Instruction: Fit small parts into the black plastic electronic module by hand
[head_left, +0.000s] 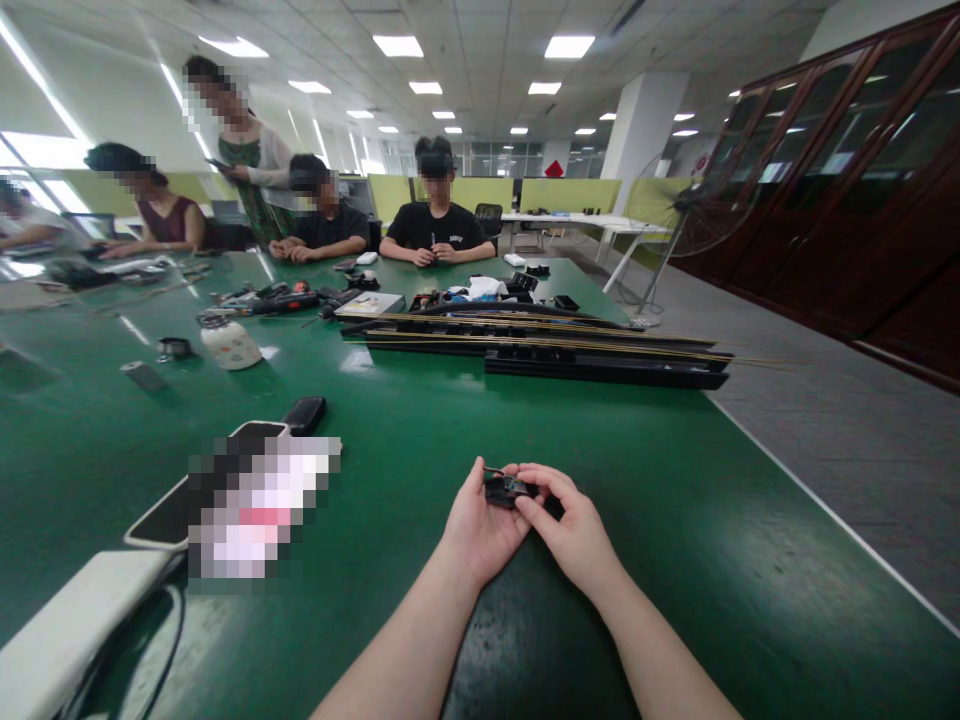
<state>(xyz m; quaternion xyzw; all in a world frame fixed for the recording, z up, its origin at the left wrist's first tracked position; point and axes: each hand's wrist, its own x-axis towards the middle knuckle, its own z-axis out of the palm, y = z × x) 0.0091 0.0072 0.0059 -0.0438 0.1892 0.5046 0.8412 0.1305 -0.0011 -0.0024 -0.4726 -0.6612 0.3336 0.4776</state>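
Observation:
A small black electronic part (504, 490) with an open casing and what looks like a thin lead rests between my two hands, above the green table (405, 430). My left hand (480, 525) cups it from below and the left, with the thumb along its side. From the right, my right hand (566, 515) pinches its edge between thumb and fingers. The part's exact kind is too small to make out, and its underside is hidden in my palm.
Long black rails (607, 368) with thin brass-coloured rods lie across the table ahead. At left are a tablet-like device (161, 510), a black pouch-like object (306, 414), a white box (75, 620) with cables and a patterned jar (229, 343). Several people sit or stand beyond.

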